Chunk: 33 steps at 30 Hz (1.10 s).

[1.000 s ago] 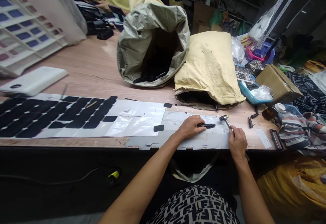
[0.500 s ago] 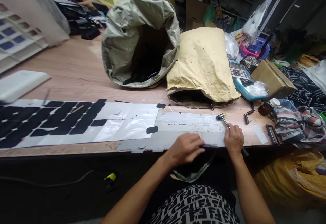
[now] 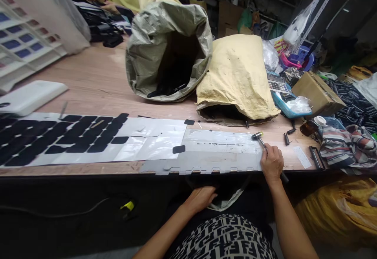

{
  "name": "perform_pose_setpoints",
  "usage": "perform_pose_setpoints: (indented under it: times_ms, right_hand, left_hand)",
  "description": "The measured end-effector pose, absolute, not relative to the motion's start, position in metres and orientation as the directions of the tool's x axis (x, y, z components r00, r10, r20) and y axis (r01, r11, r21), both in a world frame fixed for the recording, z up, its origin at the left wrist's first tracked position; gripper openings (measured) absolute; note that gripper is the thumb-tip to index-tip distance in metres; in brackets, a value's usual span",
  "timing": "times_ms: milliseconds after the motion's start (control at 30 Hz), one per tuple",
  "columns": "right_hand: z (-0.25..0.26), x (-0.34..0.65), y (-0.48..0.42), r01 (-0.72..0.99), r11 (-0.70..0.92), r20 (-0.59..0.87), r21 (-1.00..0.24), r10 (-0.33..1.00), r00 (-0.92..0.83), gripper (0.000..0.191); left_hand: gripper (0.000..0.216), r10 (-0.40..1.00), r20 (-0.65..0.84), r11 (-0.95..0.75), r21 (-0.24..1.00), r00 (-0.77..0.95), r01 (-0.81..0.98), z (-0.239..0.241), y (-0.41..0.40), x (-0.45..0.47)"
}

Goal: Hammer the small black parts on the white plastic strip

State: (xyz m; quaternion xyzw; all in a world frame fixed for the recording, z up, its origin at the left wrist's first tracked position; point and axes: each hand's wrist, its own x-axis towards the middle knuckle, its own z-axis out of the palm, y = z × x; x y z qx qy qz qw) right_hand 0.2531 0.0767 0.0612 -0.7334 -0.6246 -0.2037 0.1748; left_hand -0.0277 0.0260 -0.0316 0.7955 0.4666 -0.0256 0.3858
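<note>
Currently, the right hand [image 3: 272,163] has its fingers wrapped around the handle of a small metal hammer with a yellowish-tipped head [image 3: 257,136], whose head lies over the right end of a flat pale-grey sheet [image 3: 218,161] on the wood-grained tabletop [image 3: 97,82]. Below the tabletop's front edge, the left hand [image 3: 203,198] bends its fingers downward at the mouth of a pale-rimmed sack [image 3: 231,203]; whether they grasp anything, I cannot tell.
</note>
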Motion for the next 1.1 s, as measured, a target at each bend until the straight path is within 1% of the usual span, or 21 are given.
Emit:
perform_pose_setpoints:
  times_ms: [67,133,200,267,300,367,433,467,533,600,733,867,967,1100]
  right_hand:
    - [0.061,0.253,0.077,0.987,-0.158,0.515,-0.002,0.846,0.136,0.027]
    - [0.061,0.253,0.077,0.988,-0.154,0.516,-0.005,0.846,0.134,0.027]
    - [0.061,0.253,0.077,0.989,-0.147,0.517,-0.011,0.846,0.132,0.027]
    - [0.061,0.253,0.077,0.989,-0.145,0.52,-0.018,0.844,0.133,0.027]
    - [0.061,0.252,0.077,0.989,-0.145,0.521,-0.019,0.843,0.133,0.027]
    - [0.062,0.252,0.077,0.989,-0.148,0.524,-0.015,0.841,0.134,0.026]
    - [0.062,0.251,0.077,0.988,-0.153,0.523,-0.009,0.842,0.135,0.026]
    - [0.062,0.251,0.077,0.988,-0.155,0.522,-0.007,0.842,0.136,0.026]
    - [0.062,0.25,0.077,0.988,-0.153,0.518,-0.009,0.845,0.135,0.026]
    - [0.062,0.25,0.077,0.989,-0.147,0.518,-0.014,0.845,0.132,0.027]
    - [0.063,0.249,0.077,0.99,-0.144,0.528,-0.012,0.84,0.128,0.026]
    - [0.063,0.249,0.077,0.988,-0.152,0.525,-0.007,0.84,0.133,0.025]
    - [0.062,0.249,0.077,0.988,-0.153,0.524,-0.013,0.841,0.137,0.026]
    - [0.062,0.249,0.076,0.988,-0.153,0.529,-0.021,0.837,0.141,0.025]
  left_hand:
    - [0.032,0.66,-0.354,-0.312,0.673,0.663,0.67,0.001,0.029,-0.022]
    - [0.03,0.604,-0.22,-0.363,0.78,0.766,0.51,0.038,0.037,-0.016]
    - [0.028,0.584,-0.061,-0.387,0.855,0.81,0.344,0.07,0.055,-0.01]
    - [0.028,0.662,0.074,-0.405,0.872,0.746,0.273,0.093,0.086,-0.004]
    - [0.029,0.73,0.124,-0.415,0.861,0.672,0.293,0.099,0.105,-0.001]
    - [0.033,0.864,0.178,-0.4,0.81,0.47,0.429,0.104,0.148,0.006]
    - [0.043,0.94,0.169,-0.322,0.73,0.297,0.603,0.102,0.189,0.014]
    - [0.049,0.96,0.147,-0.274,0.683,0.24,0.677,0.099,0.206,0.018]
    - [0.059,0.979,0.09,-0.2,0.592,0.183,0.78,0.094,0.231,0.026]
    - [0.065,0.986,0.032,-0.157,0.525,0.165,0.836,0.091,0.243,0.033]
    - [0.072,0.994,-0.016,-0.088,0.446,0.106,0.891,0.091,0.245,0.044]
    - [0.076,0.999,-0.021,-0.022,0.432,0.034,0.902,0.092,0.243,0.049]
    - [0.07,0.998,-0.042,-0.016,0.443,0.039,0.896,0.091,0.245,0.048]
    - [0.056,0.99,-0.081,-0.069,0.426,0.114,0.902,0.09,0.253,0.039]
